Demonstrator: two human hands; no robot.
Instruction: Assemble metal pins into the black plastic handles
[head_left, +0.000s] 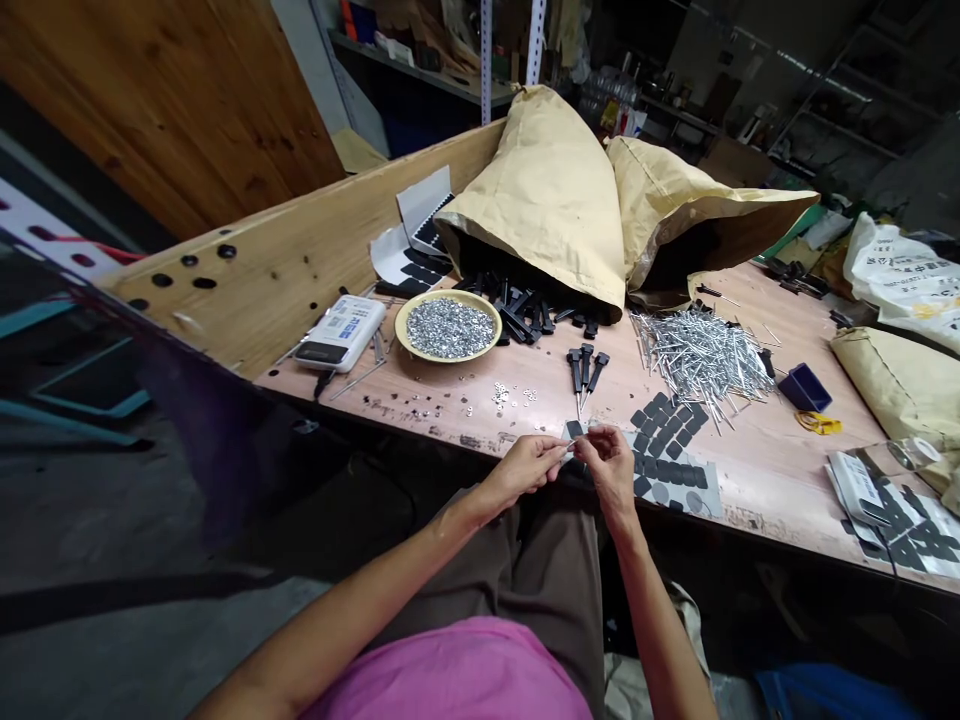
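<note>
My left hand [529, 465] and my right hand [606, 460] meet at the table's near edge, both pinched on a thin metal pin with a small black piece [574, 432] between the fingertips. Just right of them lies a sheet of black adhesive pads [670, 455]. Three assembled black-headed pins [585, 368] lie beyond my hands. A heap of loose metal pins [701, 358] is spread further right. A yellow bowl [448, 328] of small silver washers sits to the left, with a few washers [514, 397] scattered near it.
Two tan paper sacks [555, 200] lie at the back, black plastic parts [525, 305] spilling out. A white scale [341, 332] is at the left, a blue box [804, 387] and more pad sheets [896, 520] at the right. A wooden board [300, 250] walls the left side.
</note>
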